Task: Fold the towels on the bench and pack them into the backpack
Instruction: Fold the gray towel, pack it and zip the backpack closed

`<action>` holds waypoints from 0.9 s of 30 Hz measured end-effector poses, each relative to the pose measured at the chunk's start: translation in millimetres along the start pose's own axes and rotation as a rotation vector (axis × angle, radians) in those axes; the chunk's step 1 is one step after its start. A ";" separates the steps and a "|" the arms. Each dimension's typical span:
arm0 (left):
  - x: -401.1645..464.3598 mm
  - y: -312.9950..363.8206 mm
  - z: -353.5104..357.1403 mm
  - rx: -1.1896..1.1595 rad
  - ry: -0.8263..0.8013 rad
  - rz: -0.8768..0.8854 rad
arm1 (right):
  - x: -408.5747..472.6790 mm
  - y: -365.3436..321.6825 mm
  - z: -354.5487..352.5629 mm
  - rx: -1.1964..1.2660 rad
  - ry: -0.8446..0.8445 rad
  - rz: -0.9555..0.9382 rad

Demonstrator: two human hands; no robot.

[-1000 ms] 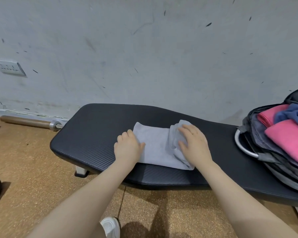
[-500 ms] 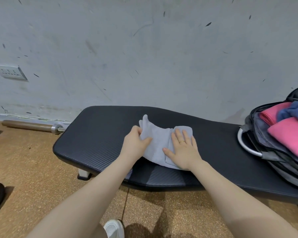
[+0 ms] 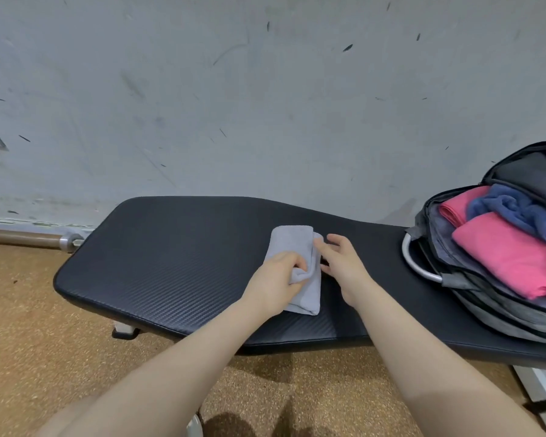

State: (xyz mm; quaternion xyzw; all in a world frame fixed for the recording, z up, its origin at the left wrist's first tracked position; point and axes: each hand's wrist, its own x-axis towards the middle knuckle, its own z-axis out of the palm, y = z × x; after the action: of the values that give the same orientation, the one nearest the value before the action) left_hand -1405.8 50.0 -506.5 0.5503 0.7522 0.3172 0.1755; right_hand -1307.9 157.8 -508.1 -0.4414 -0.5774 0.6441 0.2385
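Your left hand (image 3: 278, 280) pinches the grey towel (image 3: 300, 263), now doubled over into a narrow bundle from the wider spread of a second ago. Your right hand (image 3: 341, 263) hovers open against its right edge. Folding appears nearly complete. The towel lies mid-surface (image 3: 171, 263); the open backpack (image 3: 492, 279), holding pink and blue towels, sits far right. Beyond: scuffed wall, cork floor.

A: Towel colours?
B: The folded towel (image 3: 292, 247) is plain pale grey. At three o'clock, the grey backpack (image 3: 498, 307) holds two pink towels (image 3: 511, 253) and a dark blue towel (image 3: 517, 212).
A: The bench?
B: The bench (image 3: 171, 257) is black with a fine ribbed weave; the floor (image 3: 38, 326) is speckled tan, the wall (image 3: 265, 105) scuffed grey.
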 end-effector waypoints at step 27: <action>-8.0 -56.7 10.4 0.091 -0.086 0.276 | -17.6 22.1 -44.1 -1.294 -0.546 -0.566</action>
State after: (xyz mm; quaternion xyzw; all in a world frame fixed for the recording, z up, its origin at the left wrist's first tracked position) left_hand -1437.5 34.5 -552.8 0.6688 0.6749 0.2800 0.1371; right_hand -1257.4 162.1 -521.5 -0.1531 -0.9702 0.1771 -0.0633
